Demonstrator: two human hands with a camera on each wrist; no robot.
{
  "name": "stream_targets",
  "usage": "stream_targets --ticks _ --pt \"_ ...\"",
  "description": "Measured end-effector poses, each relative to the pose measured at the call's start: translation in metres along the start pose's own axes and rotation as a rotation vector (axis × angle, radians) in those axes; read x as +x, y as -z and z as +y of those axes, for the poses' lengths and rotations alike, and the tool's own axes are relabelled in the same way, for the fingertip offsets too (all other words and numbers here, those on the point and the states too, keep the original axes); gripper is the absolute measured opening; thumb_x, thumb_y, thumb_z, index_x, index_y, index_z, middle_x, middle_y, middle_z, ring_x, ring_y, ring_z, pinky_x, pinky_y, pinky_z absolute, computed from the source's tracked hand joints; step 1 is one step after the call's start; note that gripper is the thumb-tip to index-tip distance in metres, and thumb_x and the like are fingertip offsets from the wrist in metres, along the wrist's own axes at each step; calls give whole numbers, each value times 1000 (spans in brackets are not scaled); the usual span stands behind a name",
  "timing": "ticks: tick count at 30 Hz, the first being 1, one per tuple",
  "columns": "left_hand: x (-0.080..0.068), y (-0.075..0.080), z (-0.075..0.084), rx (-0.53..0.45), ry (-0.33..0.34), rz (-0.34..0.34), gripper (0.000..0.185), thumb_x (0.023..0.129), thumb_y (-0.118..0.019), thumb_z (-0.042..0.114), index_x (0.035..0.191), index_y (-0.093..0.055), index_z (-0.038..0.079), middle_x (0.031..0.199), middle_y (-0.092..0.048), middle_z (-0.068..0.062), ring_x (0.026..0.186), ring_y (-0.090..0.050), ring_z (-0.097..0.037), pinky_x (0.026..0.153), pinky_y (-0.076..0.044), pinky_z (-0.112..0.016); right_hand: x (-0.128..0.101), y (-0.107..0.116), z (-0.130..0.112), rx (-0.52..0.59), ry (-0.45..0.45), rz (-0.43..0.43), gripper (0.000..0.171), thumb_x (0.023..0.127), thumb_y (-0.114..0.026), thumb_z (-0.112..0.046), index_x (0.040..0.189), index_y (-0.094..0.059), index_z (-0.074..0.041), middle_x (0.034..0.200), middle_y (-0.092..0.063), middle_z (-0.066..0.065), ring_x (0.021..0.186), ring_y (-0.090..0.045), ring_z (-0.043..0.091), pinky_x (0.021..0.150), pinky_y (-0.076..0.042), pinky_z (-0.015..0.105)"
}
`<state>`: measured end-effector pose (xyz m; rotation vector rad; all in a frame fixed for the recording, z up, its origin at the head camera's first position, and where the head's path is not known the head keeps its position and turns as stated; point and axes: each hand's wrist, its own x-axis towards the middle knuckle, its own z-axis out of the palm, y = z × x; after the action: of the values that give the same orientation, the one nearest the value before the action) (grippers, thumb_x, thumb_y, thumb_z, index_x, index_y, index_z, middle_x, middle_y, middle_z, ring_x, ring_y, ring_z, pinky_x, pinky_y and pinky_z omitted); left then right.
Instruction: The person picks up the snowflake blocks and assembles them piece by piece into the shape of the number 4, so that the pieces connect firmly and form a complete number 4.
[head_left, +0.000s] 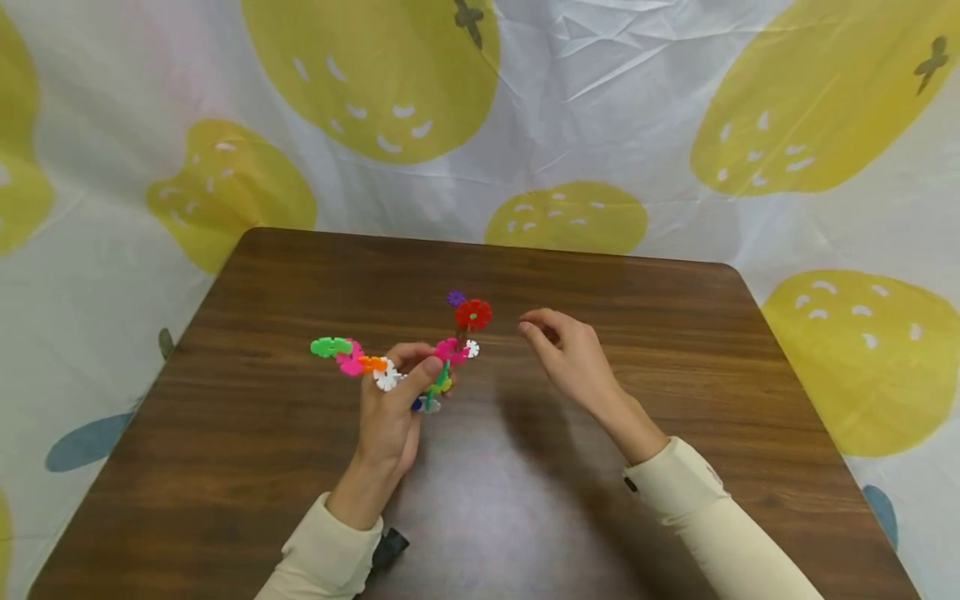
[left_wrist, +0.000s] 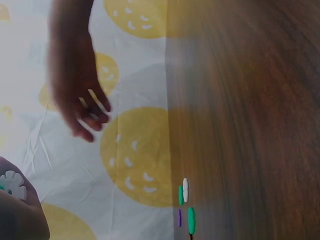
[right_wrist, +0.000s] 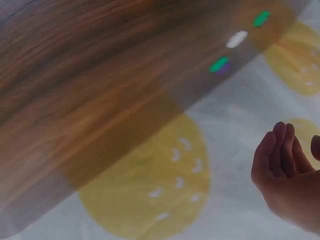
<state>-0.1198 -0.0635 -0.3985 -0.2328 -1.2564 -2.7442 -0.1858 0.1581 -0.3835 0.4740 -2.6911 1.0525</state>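
From the head camera, the left hand (head_left: 390, 412) curls its fingers and thumb round a chain of plastic snowflake discs (head_left: 390, 362), held just above the middle of the tabletop (head_left: 300, 467). The palm hides the lower discs, so only a blue and a green edge peek out below the thumb. One arm of the chain runs left to a green disc (head_left: 330, 347); the other rises to a red disc (head_left: 473, 314) and a small purple disc (head_left: 455, 297) (whether the purple one is joined or lies loose behind, I cannot tell). The right hand (head_left: 566, 350) hovers just beside the red disc, fingers loosely bent, holding nothing. Bare wood lies wide on every side, out to the far edge and both near corners. A small dark object (head_left: 390, 546) by the left sleeve is partly covered.

The left wrist view is blurred and turned sideways. The right hand (left_wrist: 75, 85) hangs with relaxed fingers before the yellow-patterned cloth (left_wrist: 135, 155). A white disc (left_wrist: 12, 186) shows at the lower left, cut off by the frame, and thin slivers of colour stand at the tabletop's edge.

The right wrist view is also blurred. The right hand (right_wrist: 290, 175), cut off at the corner, shows gently curved, empty fingers. Green and white smears sit near the tabletop's edge (right_wrist: 150, 115).
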Motion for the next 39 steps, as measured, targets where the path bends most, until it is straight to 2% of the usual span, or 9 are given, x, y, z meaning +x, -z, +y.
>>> stream_targets --ticks 4,9,16,24,29,32,36,39 --pt "0 -1 0 3 -9 6 8 82 -63 2 87 -65 7 78 -66 -3 62 -65 -21 56 -53 -30 7 -10 19 -48 -22 -29 22 91 -54 -33 103 -65 -18 86 -67 -4 72 -59 12 64 -48 28" --pt "-2 -1 1 1 -5 -1 11 84 -62 3 93 -66 7 84 -67 -5 64 -65 -21 58 -54 -30 14 -27 32 -112 -1 -87 22 90 -56 -27 104 -65 -12 83 -65 -2 73 -59 12 67 -49 29" --pt "-4 -1 -1 23 5 11 10 85 -61 5 91 -68 8 85 -69 -3 63 -66 -20 58 -54 -29 18 -49 35 -133 -7 -138 26 87 -61 -23 110 -62 -9 83 -62 0 75 -58 13 69 -50 29" --pt "-3 0 -1 -9 -7 -33 13 84 -61 2 94 -66 7 87 -68 -4 67 -66 -20 62 -55 -28 27 -70 37 -177 -14 -191 32 86 -62 -24 114 -60 -8 89 -61 3 80 -59 16 70 -49 31" --pt "-1 0 -2 -38 -20 -53 16 83 -61 -2 96 -64 6 87 -68 -5 68 -65 -21 63 -54 -27 32 -80 38 -198 -33 -232 34 85 -64 -23 115 -60 -11 92 -61 5 81 -58 17 72 -49 35" --pt "0 0 -3 -40 -24 -47 16 82 -61 -3 96 -64 6 86 -68 -4 67 -65 -21 62 -54 -26 36 -86 39 -216 -13 -249 32 83 -66 -22 114 -62 -14 90 -61 5 81 -56 17 72 -47 36" --pt "0 0 -4 -33 -20 -26 15 82 -61 -2 93 -66 8 84 -68 -3 66 -65 -19 61 -54 -26 40 -94 38 -260 33 -261 28 84 -65 -23 111 -64 -24 83 -58 3 77 -51 16 64 -43 34" --pt "0 0 -4 -37 -13 -16 13 82 -62 -1 92 -66 8 83 -68 -3 66 -64 -19 61 -54 -26 43 -98 38 -324 53 -276 26 85 -64 -26 111 -64 -29 86 -58 2 80 -50 16 63 -43 33"
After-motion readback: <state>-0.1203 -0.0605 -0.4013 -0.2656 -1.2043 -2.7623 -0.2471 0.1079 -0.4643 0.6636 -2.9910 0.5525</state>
